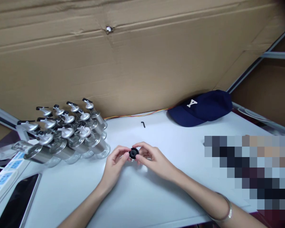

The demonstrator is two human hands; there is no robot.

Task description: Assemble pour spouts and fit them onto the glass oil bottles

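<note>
A small round black part (134, 153) with a raised ring and a darker centre is held up in front of me, just above the white table (156, 190). My left hand (118, 158) grips its left edge between thumb and fingers. On the opposite edge, my right hand (148, 155) pinches it with the thumb in front and the index finger over the top. Something pale shows below the part, too small to make out. Beyond the hands lies a short black bent piece (143, 124), touched by neither hand.
Several glass bottles (99, 144) with metal bands and silver-and-black pour spouts stand at the left. A phone (19, 201) and a power strip (4, 179) lie nearer. A navy cap (201, 107) rests at the back right, before the cardboard wall (144, 63). The right side is pixelated.
</note>
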